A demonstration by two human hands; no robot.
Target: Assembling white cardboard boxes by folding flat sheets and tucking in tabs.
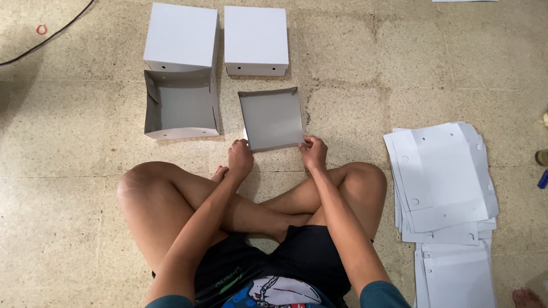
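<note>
Head view, looking down. I sit cross-legged on a speckled stone floor (354, 74), which carries everything here.

Flat stock: at my right lies a stack of flat white blanks (442, 177), die-cut with small round holes and not yet folded; a second part of the pile runs out of the bottom edge.

Finished work: two closed white boxes (181, 37) and (256, 39) stand side by side at the far end. Nearer me, in front of the left one, an open grey-lined box (181, 105) has all its walls raised.

Work in hand: a shallow grey-lined tray (270, 118) lies on the floor just beyond my shins, in front of the right closed box. My left hand (240, 158) pinches its near left corner and my right hand (313, 151) its near right corner, each grip clamped on the cardboard edge. The side walls look low and only partly raised.

Progress, as I judge it: two units closed, one erected, one being folded, and many blanks left.
</note>
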